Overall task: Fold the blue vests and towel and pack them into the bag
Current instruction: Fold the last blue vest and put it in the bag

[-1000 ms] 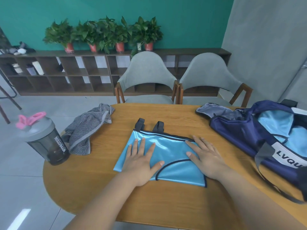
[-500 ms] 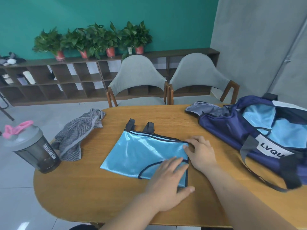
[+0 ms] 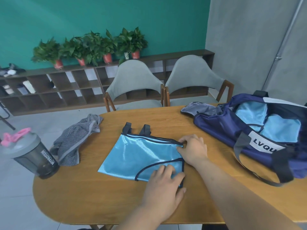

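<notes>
Folding blue vest [image 3: 141, 156]. Right hand [image 3: 193, 149] pinches far-right corner; left hand [image 3: 163, 186] on near-right corner, grip unclear. Next: carry edge leftward, corners aligned.

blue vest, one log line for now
blue vest folded, flat on table | right hand pinches far right corner | left hand on near right corner | bag open | towel crumpled
</notes>
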Tool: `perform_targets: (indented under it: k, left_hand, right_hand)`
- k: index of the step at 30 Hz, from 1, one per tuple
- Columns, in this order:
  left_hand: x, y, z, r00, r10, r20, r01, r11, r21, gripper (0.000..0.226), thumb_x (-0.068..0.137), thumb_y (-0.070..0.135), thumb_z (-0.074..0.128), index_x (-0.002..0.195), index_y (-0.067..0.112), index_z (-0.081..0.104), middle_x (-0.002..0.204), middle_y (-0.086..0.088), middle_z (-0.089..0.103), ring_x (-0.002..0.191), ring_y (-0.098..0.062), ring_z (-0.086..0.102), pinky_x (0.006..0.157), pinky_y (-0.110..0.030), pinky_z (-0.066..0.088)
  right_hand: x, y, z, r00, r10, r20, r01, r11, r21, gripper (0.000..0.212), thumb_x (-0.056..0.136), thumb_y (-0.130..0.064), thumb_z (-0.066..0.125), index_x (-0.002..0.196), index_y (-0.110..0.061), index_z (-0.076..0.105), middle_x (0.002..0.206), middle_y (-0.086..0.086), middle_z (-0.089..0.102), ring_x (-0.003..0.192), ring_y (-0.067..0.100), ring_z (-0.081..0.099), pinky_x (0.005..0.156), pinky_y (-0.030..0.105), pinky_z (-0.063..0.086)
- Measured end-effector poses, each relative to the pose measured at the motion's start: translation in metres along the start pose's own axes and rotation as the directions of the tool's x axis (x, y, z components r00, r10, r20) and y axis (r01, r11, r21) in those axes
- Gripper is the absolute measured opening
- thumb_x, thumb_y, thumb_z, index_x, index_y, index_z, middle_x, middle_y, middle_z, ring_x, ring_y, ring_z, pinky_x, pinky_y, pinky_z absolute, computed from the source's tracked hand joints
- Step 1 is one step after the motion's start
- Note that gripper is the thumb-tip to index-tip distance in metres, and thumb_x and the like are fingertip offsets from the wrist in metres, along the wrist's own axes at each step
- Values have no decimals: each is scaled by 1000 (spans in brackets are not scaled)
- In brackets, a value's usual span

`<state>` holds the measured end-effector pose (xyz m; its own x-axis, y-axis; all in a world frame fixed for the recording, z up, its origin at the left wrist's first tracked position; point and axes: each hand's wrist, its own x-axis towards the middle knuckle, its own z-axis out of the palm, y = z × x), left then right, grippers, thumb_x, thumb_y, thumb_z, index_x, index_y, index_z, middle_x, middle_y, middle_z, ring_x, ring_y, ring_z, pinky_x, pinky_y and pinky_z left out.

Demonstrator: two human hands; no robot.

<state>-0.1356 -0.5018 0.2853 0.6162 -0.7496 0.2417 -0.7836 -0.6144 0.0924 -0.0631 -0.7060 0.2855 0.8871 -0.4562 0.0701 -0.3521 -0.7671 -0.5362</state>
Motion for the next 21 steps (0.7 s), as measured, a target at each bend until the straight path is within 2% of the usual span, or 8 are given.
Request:
perform_targets:
  k: [2,4,7,11,13,15,17,21]
  left_hand:
    - [-2,4,2,999,36,-24,-35,998,61,39,93,53,53,129,38,57,109,6,53,100,-21,56,78,-37,56]
    - [-2,9,2,999,44,-19,-42,993,114,36,88,48,58,123,38,60,105,4,56,94,-23,58,69,-37,57]
    - [-2,15,2,999,39,-22,-35,984,174,30,82,42,69,111,36,64,100,1,54,87,-24,57,63,-37,55]
    - [-5,16,5,998,33,-50,-23,982,187,16,83,36,70,99,31,67,90,1,47,81,-25,52,64,-37,52]
    - [-5,16,7,999,26,-38,-17,978,206,17,79,32,72,96,31,69,86,1,48,77,-25,52,60,-37,51]
    - [-3,16,7,1000,24,-11,-21,973,231,21,69,26,75,89,29,69,82,0,50,71,-26,52,53,-35,48]
    - [-2,17,7,999,27,21,-31,965,260,27,60,23,80,84,28,69,78,-1,51,65,-26,52,47,-32,43]
    - [0,21,7,1000,1,22,-7,969,247,24,59,25,84,74,25,65,73,-1,49,61,-25,51,42,-31,37]
  right_hand:
    - [-2,-2,2,999,-33,-28,34,999,36,18,86,-38,71,103,-40,65,110,-12,63,112,20,54,93,38,44]
    - [-5,-2,3,999,-48,-17,50,987,154,18,85,-33,72,100,-37,63,99,-13,68,101,18,63,88,36,51]
    - [-4,-1,2,999,-33,15,29,973,229,25,85,-33,74,107,-37,63,103,-9,71,101,17,67,87,32,54]
    - [6,-4,-5,986,39,159,-43,999,25,43,90,-41,72,129,-23,65,121,2,69,117,26,63,95,33,52]
    - [8,-9,-10,970,77,233,-63,996,-67,38,92,-44,72,119,-17,67,116,5,69,106,28,63,87,33,53]
    - [9,-14,-15,963,88,256,-72,995,-69,26,90,-38,72,103,-15,69,102,4,70,93,27,64,74,31,51]
    - [11,-13,-19,971,81,226,-82,997,-4,19,86,-31,73,98,-17,70,95,2,71,91,25,67,71,31,53]
    - [15,-7,-22,973,92,214,-139,966,220,27,79,-25,79,102,-25,66,95,-2,70,87,17,68,70,31,57]
